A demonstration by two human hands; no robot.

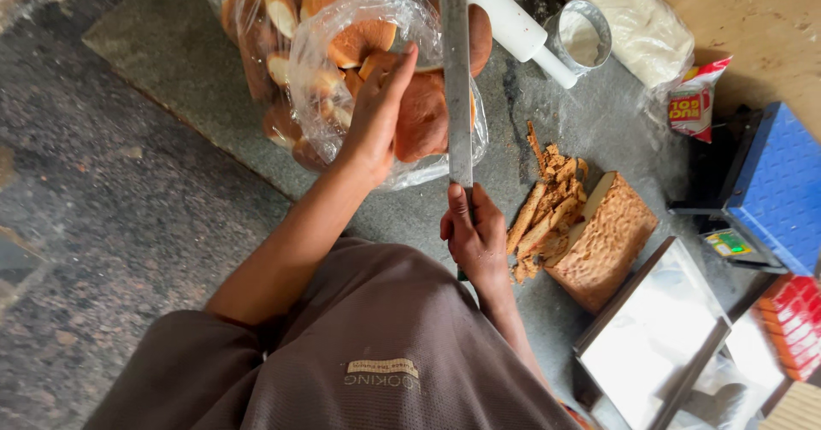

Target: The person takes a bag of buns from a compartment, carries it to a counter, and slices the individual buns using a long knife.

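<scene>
- plastic bag of buns [325, 71], far centre on the stone slab [171, 54]: light, soft, crushable, film slippery; best held by a bun's firm crust.
- long knife [456, 79], stiff, blade pointing far; hold by the handle only.
- left hand [376, 114]: fingers half curled on a brown bun [421, 115] in the bag.
- right hand [475, 233]: closed round the knife handle, near centre.
- crust trimmings [547, 208], right: crumbly.

Knife [456, 71] tip cut off at top.

Left hand [376, 114] on bun [421, 115] in bag [321, 71] — right hand [475, 233] grips long knife [456, 79]
</scene>
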